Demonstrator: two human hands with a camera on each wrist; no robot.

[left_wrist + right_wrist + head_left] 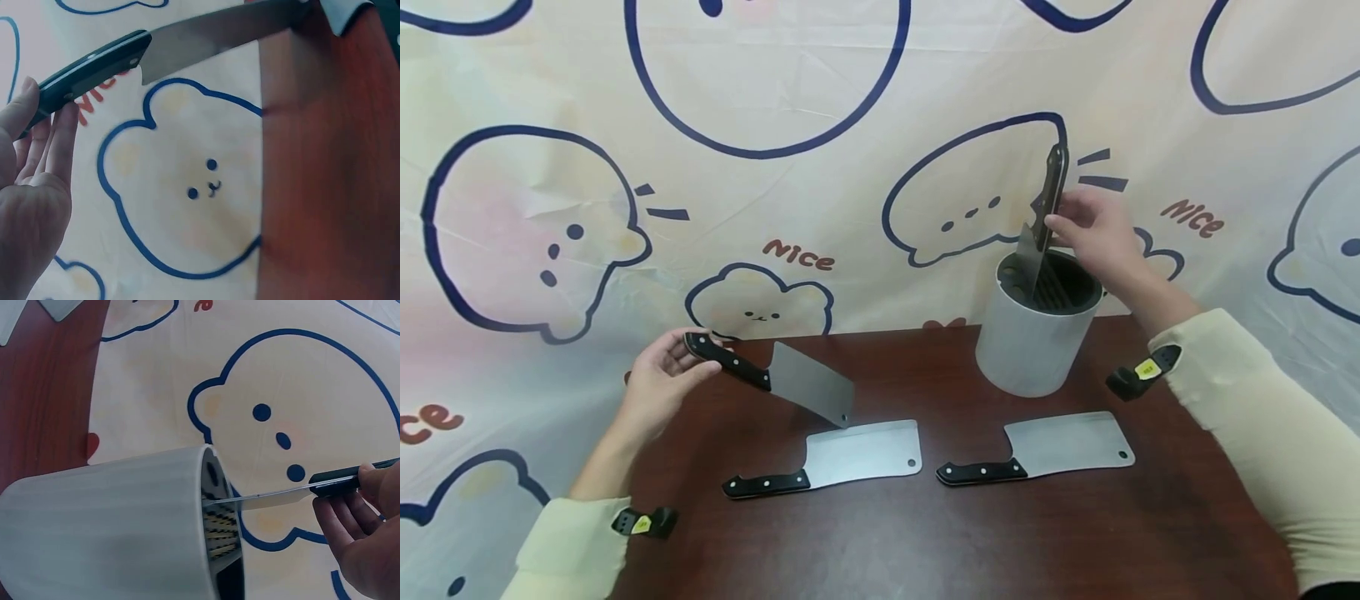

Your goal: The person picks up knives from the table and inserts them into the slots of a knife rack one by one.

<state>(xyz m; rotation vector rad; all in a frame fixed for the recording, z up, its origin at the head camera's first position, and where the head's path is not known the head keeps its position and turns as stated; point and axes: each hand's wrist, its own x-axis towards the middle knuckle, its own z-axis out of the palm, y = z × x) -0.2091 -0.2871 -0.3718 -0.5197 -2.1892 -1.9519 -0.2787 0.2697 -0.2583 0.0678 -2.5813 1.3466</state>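
Observation:
In the head view my left hand (658, 379) pinches the black handle of a cleaver (811, 385), its broad blade slanting down to the right above the table. The left wrist view shows this cleaver (94, 78) between thumb and fingertips. My right hand (1101, 233) holds another knife (1051, 196) by its black riveted handle, upright over a white round knife holder (1030, 354). Its blade tip reaches inside the holder's slotted top, as the right wrist view also shows on the blade (275, 499). How deep the tip sits is hidden.
Two cleavers lie flat on the dark red-brown table (880, 550): one cleaver (865, 454) at the middle, another cleaver (1071, 446) in front of the holder. A cartoon-printed cloth (820, 200) hangs directly behind the table.

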